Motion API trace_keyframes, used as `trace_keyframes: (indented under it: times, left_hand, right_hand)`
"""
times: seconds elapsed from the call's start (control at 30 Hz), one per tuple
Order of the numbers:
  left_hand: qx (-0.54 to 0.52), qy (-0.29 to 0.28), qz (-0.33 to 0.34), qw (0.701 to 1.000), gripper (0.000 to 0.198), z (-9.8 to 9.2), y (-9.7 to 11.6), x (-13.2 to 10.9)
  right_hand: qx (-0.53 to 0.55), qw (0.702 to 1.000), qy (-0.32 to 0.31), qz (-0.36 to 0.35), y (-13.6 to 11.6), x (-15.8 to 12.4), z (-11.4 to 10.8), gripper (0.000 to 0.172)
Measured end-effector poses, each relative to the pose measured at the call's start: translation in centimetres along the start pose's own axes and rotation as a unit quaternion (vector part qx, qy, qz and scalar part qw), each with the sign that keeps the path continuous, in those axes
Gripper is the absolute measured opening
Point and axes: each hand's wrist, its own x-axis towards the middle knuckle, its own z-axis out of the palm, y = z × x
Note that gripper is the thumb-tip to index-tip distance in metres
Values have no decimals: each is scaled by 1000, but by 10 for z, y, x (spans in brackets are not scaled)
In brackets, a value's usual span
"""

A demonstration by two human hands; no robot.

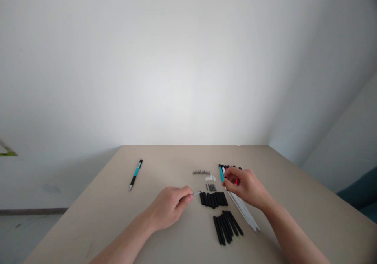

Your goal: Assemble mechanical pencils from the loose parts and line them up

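My left hand [173, 205] is closed in a pinch on a thin, pale pen part with a greyish tip [197, 193]; most of its length is hidden in the fingers. The tip points right, just beside a row of short black tubes [213, 199]. My right hand [246, 186] is raised over the coloured pen barrels [221, 173], thumb and fingers curled together. Whatever lies between those fingertips is too small to make out. Below this hand, long thin white sticks [244, 213] lie in a bundle, their upper ends hidden.
Small metal cone tips [201, 173], small white pieces [210, 178] and small springs [211, 187] lie in rows between the hands. Longer black tubes [226, 228] lie nearer me. A blue and black pen [136, 175] rests at the left on the table [103, 217]. A wall stands behind.
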Motion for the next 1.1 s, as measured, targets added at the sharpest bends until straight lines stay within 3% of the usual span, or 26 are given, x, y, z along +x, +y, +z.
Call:
trace_keyframes:
  times: [0.13,0.27,0.53,0.73,1.1]
  left_hand:
    - [3,2,2,1000,26,0,0,0]
    - [7,3,2,1000,27,0,0,0]
    - [10,6,-5,1000,29,-1,1,0]
    - [11,6,-6,1000,29,0,0,0]
    - [18,2,-4,1000,30,1,-1,0]
  right_hand:
    - [-22,996,82,-11,3,2,6,16]
    - [-10,990,113,-81,4,3,9,24]
    - [31,984,72,-158,-3,2,17,28]
    - [46,993,51,-97,-5,0,22,16]
    - [66,991,25,-110,-6,-2,25,18]
